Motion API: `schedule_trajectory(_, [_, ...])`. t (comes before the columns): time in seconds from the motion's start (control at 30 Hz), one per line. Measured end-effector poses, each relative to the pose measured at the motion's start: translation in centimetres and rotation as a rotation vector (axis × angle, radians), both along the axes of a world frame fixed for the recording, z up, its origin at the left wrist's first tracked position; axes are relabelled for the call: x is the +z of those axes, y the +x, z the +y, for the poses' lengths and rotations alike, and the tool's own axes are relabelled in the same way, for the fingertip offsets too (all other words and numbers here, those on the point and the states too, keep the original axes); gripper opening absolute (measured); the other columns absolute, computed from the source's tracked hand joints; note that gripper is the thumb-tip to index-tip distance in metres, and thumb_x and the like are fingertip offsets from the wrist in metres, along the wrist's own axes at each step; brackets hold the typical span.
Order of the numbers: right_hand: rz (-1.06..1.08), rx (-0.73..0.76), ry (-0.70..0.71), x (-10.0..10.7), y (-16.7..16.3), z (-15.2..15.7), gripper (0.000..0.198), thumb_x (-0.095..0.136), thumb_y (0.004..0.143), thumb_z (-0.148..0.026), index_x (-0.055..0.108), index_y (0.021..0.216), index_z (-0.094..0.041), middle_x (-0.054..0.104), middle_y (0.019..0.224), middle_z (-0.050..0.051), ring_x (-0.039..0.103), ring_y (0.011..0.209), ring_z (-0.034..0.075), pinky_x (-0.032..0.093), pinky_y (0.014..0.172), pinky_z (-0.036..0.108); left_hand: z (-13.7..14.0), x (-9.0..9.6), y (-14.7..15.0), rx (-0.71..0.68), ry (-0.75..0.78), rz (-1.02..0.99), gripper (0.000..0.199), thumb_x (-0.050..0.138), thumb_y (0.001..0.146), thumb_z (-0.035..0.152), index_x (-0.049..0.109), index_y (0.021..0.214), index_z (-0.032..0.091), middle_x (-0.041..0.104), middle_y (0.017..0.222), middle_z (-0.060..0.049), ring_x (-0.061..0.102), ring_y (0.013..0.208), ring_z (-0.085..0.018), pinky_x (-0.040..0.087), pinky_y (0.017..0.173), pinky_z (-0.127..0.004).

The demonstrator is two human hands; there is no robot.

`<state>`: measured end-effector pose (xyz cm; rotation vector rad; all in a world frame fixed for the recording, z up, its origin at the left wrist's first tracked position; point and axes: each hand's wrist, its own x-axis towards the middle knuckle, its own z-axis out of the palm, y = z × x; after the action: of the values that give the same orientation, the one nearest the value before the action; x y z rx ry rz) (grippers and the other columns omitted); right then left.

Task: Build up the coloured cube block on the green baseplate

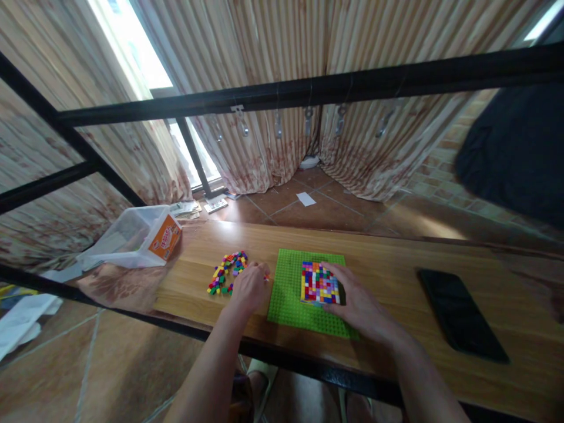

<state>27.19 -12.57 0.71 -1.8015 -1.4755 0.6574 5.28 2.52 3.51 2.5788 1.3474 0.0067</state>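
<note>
Far left on the tabletop [396,264]: a clear plastic bin [127,235] lying tipped on its side, an orange box [165,236] at its mouth. Both are well apart from the hands.

Next right — a loose pile of small coloured bricks [227,273], strung out in a curve whose long axis runs roughly from near-left to far-right. The left hand [250,288] sits just beside the pile's right end, touching or almost touching it. Its fingers are curled in, and a small reddish bit shows at the fingertips toward the baseplate, so the grip looks pinched on one brick, though it is too small to tell for sure. The pile lies to the left of this hand, and the left hand is clearly the nearer of the two.

Centre: a green baseplate [291,294] lies flat, its near edge close to the tabletop's front edge. On its right half sits a square block of multicoloured bricks [319,283].

The right hand [359,302] rests on the baseplate against the block's right and near sides, fingers spread and draped along the block's edge — bracing it, open rather than closed round anything. The block lies just left of this palm, between the two hands.

Far right: a dark phone [460,314] lies flat, face up, long axis running near-right to far-left, well apart from the right hand.
</note>
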Motion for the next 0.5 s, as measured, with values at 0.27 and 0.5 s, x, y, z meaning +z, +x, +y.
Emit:
schedule_trajectory(0.27, [0.01,-0.007,-0.011,0.5,0.4,-0.3,0.083,0.077,0.073,-0.029,0.041,0.148,-0.033,0.043,0.153,0.008,0.04,0.142,0.031,0.03,0.118,0.055,1.8,0.2,-0.7,0.086,-0.173,-0.335,0.015,0.058,0.078,0.011,0.069,0.085,0.017,0.068,0.076,-0.004,0.064,0.077,-0.019,0.045,0.074,-0.03])
schedule_trajectory(0.5, [0.15,-0.18,0.283,2.5,-0.2,-0.2,0.057,0.071,0.084,-0.042,0.054,0.138,-0.034,0.058,0.137,0.007,0.057,0.123,0.026,0.045,0.108,0.051,0.6,2.3,0.7,0.197,-0.907,-1.152,0.022,0.081,0.065,0.023,0.071,0.083,0.016,0.068,0.077,0.0,0.059,0.067,-0.009,0.045,0.063,-0.02])
